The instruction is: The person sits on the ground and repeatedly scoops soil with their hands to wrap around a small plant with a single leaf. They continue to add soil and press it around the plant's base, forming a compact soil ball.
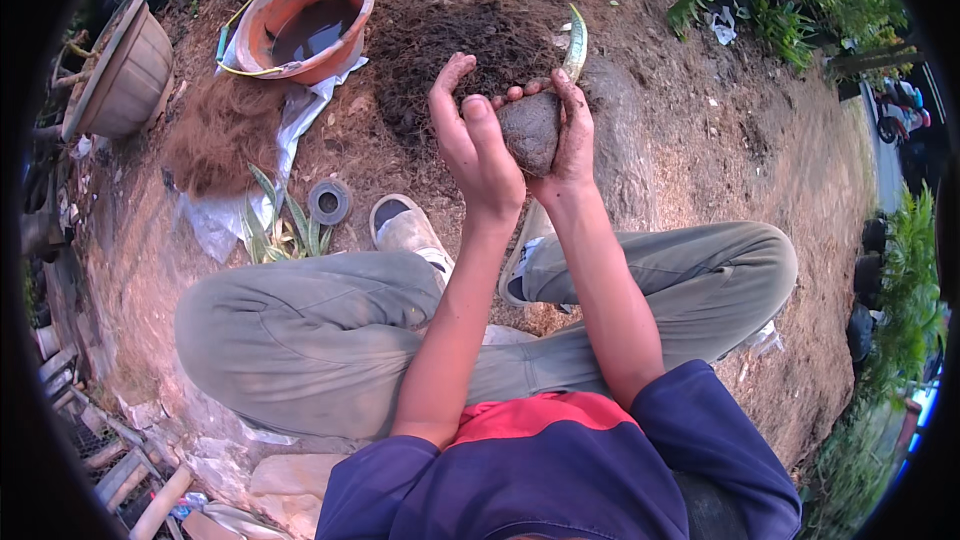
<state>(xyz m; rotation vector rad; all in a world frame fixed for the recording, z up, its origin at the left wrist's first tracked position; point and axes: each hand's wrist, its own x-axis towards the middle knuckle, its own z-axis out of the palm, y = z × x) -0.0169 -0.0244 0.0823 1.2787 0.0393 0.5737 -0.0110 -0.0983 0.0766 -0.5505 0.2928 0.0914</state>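
A rounded ball of dark, wet soil point(531, 131) rests in my right hand point(573, 136), whose muddy fingers curl around its far side. My left hand point(474, 139) is raised at the ball's left, its fingers spread and its palm turned towards it; whether the palm touches the ball cannot be told. A variegated snake plant leaf point(577, 45) sticks up just beyond my right fingertips; its lower end is hidden behind the hand. Beyond my hands lies a heap of dark, fibrous soil point(480, 37) on the ground.
An orange bucket point(360, 0) of murky water stands far left, near a large plant pot point(127, 67). Brown fibre point(225, 131) lies on plastic sheeting point(296, 116). Snake plant cuttings point(300, 221) and a roll of tape point(330, 202) lie by my left sandal point(405, 229).
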